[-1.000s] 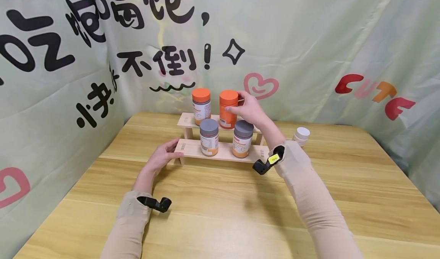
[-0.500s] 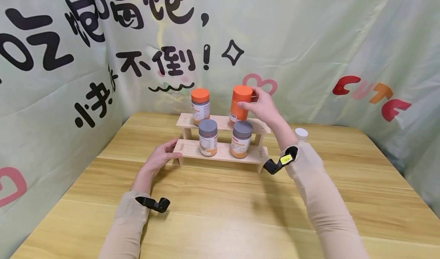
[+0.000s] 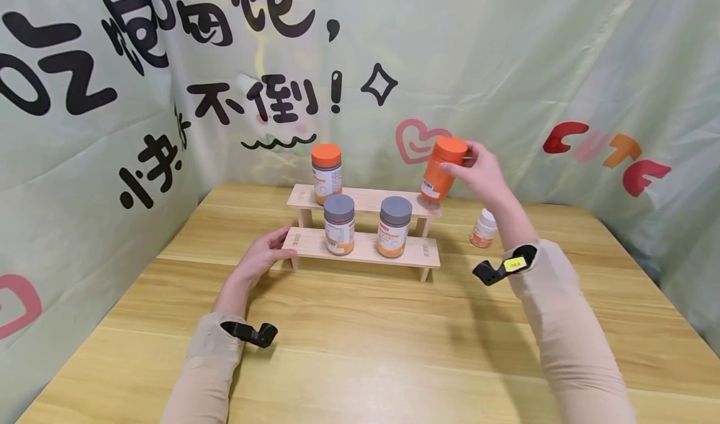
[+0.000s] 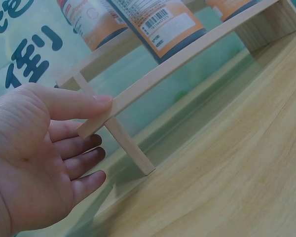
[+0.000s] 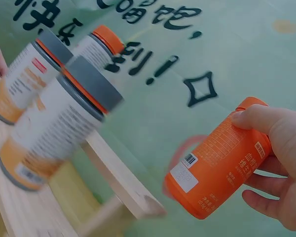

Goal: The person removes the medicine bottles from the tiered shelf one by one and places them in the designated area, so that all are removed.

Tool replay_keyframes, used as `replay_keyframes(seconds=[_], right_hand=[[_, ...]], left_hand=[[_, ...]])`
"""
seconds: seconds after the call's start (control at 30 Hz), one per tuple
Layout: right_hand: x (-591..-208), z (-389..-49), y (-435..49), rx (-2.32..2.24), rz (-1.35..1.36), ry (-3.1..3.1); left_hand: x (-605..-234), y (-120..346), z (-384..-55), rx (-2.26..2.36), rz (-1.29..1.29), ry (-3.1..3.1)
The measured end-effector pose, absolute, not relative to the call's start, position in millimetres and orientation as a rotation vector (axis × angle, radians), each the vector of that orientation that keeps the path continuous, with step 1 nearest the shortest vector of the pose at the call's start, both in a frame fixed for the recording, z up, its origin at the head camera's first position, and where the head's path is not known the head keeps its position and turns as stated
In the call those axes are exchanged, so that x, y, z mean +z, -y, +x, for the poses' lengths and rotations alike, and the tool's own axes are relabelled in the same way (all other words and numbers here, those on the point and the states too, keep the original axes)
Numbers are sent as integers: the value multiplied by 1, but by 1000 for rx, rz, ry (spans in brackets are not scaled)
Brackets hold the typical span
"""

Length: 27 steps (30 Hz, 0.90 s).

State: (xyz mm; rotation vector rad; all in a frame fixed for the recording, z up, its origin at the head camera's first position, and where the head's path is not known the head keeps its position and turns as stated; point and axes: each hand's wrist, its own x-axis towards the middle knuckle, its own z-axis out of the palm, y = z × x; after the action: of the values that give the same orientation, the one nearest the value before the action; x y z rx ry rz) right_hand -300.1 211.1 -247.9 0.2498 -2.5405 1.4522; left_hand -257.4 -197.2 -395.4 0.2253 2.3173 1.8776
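Observation:
My right hand (image 3: 482, 172) grips an orange bottle (image 3: 440, 175) with an orange lid near its top, thumb in front. The bottle is tilted, its base close over the right end of a two-tier wooden stand's upper shelf (image 3: 374, 200). My left hand (image 3: 260, 260) holds the left end of the lower shelf (image 4: 153, 79), thumb on top and the index finger partly hidden beneath. Two grey-lidded jars, a left one (image 3: 340, 230) and a right one (image 3: 394, 231), stand on that lower shelf. An orange-lidded jar (image 3: 327, 177) stands at the upper shelf's left.
A small white-capped bottle (image 3: 484, 231) stands on the wooden table (image 3: 360, 349), right of the stand and partly behind my right wrist. A printed cloth backdrop (image 3: 478, 49) rises behind and to both sides of the table.
My right hand has carried the orange bottle from the upper shelf's middle to its right end, lifting and tilting it. The left hand stays at the lower shelf.

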Motion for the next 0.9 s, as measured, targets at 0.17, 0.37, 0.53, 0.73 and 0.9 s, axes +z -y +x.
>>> replay_keyframes(seconds=[0.17, 0.37, 0.53, 0.73, 0.9], right_hand=[[-251, -294, -245, 1394, 149, 2553], [-254, -288, -279, 1326, 82, 2545], [-260, -281, -303, 1308, 11, 2536], [-268, -271, -329, 1302, -81, 2531], [-278, -267, -344, 1275, -129, 2534]], left_hand=[[-397, 197, -258, 1899, 218, -2294], [-397, 198, -258, 1911, 224, -2290], [-395, 197, -257, 1918, 224, -2279], [-397, 197, -258, 1913, 223, -2282], [-396, 198, -258, 1894, 206, -2304]])
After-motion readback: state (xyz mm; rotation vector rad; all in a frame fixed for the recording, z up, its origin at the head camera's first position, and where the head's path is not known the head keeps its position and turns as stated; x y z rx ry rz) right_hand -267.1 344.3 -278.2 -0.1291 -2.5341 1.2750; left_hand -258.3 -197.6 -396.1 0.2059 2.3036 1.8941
